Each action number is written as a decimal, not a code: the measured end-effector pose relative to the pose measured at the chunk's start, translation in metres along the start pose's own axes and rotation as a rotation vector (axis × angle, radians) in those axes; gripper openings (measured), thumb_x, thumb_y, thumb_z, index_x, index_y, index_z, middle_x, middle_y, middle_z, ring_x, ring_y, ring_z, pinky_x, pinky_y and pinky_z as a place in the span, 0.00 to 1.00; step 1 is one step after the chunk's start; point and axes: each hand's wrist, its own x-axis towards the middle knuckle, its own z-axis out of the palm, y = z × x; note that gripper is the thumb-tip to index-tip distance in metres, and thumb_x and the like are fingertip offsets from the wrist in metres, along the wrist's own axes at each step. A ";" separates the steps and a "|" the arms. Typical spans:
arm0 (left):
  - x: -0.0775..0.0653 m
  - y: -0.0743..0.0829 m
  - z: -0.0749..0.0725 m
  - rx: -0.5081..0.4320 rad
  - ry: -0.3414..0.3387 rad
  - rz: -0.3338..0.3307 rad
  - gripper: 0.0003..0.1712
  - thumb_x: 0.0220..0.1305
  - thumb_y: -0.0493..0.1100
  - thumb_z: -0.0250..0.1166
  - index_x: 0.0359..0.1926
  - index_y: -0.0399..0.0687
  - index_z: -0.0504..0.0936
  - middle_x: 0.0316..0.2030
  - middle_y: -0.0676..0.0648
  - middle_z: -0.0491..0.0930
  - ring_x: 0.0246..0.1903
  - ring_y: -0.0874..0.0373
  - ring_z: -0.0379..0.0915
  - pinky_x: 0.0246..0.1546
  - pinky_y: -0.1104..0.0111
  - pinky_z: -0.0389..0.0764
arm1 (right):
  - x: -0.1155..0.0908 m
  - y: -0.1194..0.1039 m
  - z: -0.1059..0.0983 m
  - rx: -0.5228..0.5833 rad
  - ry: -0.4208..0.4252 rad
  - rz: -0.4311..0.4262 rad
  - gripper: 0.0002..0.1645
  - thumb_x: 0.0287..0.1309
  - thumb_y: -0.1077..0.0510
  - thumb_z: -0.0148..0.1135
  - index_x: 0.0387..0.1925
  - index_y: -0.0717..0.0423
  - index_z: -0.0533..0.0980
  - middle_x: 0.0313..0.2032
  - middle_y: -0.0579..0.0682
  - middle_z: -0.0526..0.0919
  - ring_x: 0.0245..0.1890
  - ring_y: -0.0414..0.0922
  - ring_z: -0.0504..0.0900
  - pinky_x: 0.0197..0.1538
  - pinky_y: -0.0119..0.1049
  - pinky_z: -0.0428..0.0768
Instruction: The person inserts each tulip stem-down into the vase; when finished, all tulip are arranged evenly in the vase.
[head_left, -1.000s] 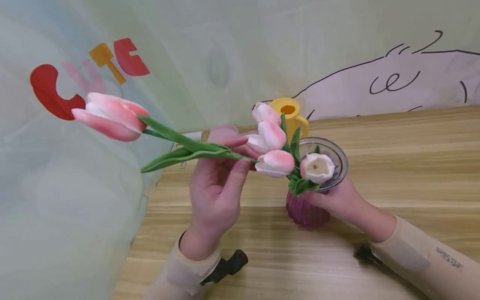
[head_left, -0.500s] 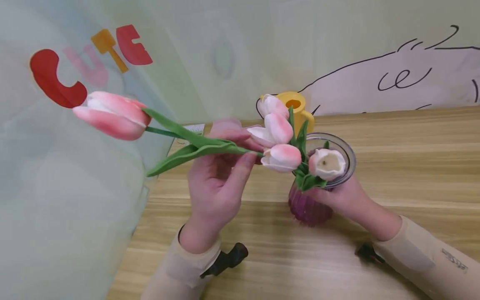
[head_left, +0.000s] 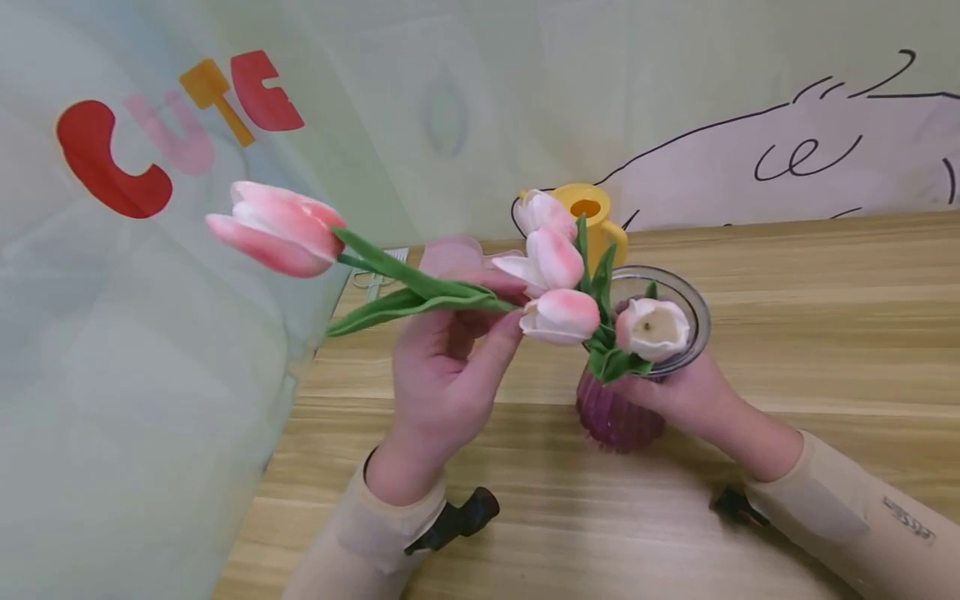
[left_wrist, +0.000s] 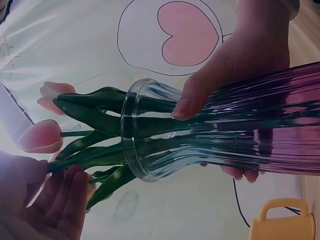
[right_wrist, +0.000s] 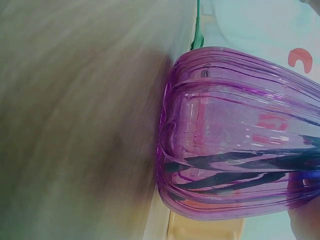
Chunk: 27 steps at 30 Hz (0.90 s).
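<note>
My left hand pinches the green stem of a pink-and-white artificial tulip between thumb and fingers. Its bloom points left and its leaves spread behind the bloom. My right hand grips a ribbed glass vase, clear at the rim and purple toward the base. Several tulips stand in the vase, most leaning left over its rim. The left wrist view shows their stems through the glass vase. The lower end of the pinched stem is hidden behind the blooms.
Behind the vase stands a yellow jug with a handle. A white, comb-like object lies at the table's far left, partly behind my left hand. A printed curtain borders the wooden table at the back and left.
Over the last half second my left hand has moved slightly right, bringing the pinched tulip closer to the vase. Before that, the head view shifted a little. My right hand keeps its grip.
</note>
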 end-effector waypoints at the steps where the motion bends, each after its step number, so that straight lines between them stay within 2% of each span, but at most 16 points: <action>1: 0.000 0.000 0.000 0.005 0.001 -0.006 0.12 0.68 0.30 0.66 0.48 0.23 0.77 0.42 0.31 0.80 0.39 0.56 0.82 0.39 0.64 0.89 | 0.000 0.000 0.000 -0.005 0.001 0.003 0.39 0.41 0.75 0.75 0.57 0.52 0.74 0.50 0.43 0.84 0.53 0.37 0.82 0.61 0.25 0.78; 4: -0.001 0.000 0.001 0.012 0.003 -0.020 0.13 0.63 0.25 0.66 0.48 0.24 0.77 0.43 0.30 0.81 0.38 0.56 0.82 0.40 0.62 0.89 | -0.001 0.000 0.000 -0.025 0.002 0.015 0.39 0.41 0.75 0.75 0.57 0.51 0.74 0.50 0.42 0.84 0.53 0.37 0.82 0.61 0.24 0.77; 7: -0.002 0.001 0.002 0.013 0.005 -0.031 0.12 0.62 0.23 0.66 0.46 0.25 0.78 0.43 0.30 0.81 0.39 0.56 0.82 0.40 0.62 0.89 | -0.001 0.001 -0.001 -0.042 0.000 0.031 0.38 0.41 0.75 0.75 0.57 0.55 0.74 0.50 0.42 0.84 0.53 0.37 0.82 0.61 0.25 0.78; 14: -0.002 0.000 0.003 -0.015 0.006 -0.037 0.11 0.64 0.28 0.68 0.44 0.23 0.77 0.42 0.28 0.81 0.38 0.56 0.81 0.39 0.66 0.88 | -0.002 0.000 -0.002 -0.077 -0.011 0.062 0.41 0.42 0.76 0.73 0.59 0.56 0.71 0.52 0.40 0.82 0.55 0.37 0.80 0.62 0.24 0.77; 27: -0.004 -0.004 0.004 -0.041 -0.015 -0.026 0.12 0.61 0.23 0.67 0.45 0.24 0.77 0.42 0.28 0.80 0.39 0.59 0.82 0.38 0.64 0.89 | 0.000 0.002 -0.001 -0.049 -0.011 0.019 0.40 0.42 0.77 0.73 0.58 0.54 0.73 0.51 0.44 0.83 0.54 0.38 0.81 0.61 0.25 0.78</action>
